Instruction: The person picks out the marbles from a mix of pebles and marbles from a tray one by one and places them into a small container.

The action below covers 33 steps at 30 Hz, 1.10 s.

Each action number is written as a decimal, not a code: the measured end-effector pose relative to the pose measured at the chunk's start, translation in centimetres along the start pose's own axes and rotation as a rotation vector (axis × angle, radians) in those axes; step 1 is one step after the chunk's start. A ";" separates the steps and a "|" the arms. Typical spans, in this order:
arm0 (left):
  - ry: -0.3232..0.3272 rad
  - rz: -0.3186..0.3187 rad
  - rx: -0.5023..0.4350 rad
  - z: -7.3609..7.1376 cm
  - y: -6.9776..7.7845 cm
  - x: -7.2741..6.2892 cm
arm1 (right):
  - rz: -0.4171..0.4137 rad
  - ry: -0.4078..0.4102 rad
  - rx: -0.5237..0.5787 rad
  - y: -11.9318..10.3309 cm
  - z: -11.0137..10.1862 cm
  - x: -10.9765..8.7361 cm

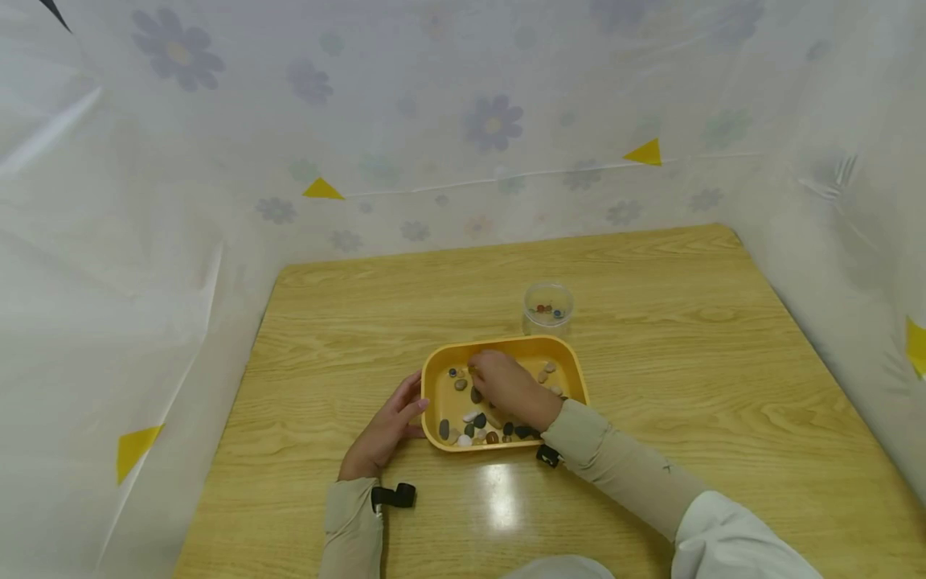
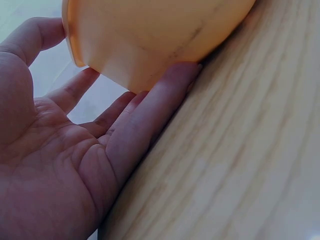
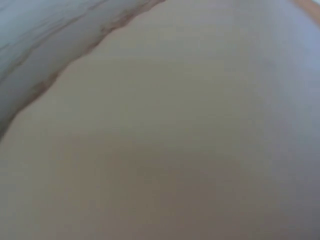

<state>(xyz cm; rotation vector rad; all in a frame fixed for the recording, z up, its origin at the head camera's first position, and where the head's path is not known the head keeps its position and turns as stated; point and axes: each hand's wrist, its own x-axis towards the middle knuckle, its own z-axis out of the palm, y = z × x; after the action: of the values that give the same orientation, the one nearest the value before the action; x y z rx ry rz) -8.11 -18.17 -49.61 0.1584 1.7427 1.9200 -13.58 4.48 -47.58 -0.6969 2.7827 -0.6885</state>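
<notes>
A yellow plastic tub holds several small stones and a few beads. My left hand holds the tub's left end, the thumb at its rim and the other fingers along the outer wall, as the left wrist view also shows of the hand and tub. Inside the tub, my right hand reaches down with bent fingers near a dark oval stone. Its fingertips are mostly hidden, so I cannot tell whether they pinch anything. A dark blue bead lies left of them.
Behind the tub stands a clear round container with red and blue beads. The wood-grain table carries both. Pale flowered sheeting surrounds the table. A blurred pale surface fills most of the right wrist view.
</notes>
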 end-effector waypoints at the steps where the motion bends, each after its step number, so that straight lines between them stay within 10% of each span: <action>1: 0.001 0.001 0.000 0.0 0.0 0.0 | -0.004 0.001 -0.005 0.0 0.1 0.0; 33: 0.012 -0.008 -0.001 -0.1 -0.3 0.2 | -0.020 0.032 -0.015 0.5 1.1 0.2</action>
<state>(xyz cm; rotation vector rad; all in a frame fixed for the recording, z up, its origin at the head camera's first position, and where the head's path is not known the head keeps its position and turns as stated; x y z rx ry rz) -8.22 -18.19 -49.91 0.1397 1.7472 1.9200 -13.64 4.37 -48.83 -0.7243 2.8163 -0.6895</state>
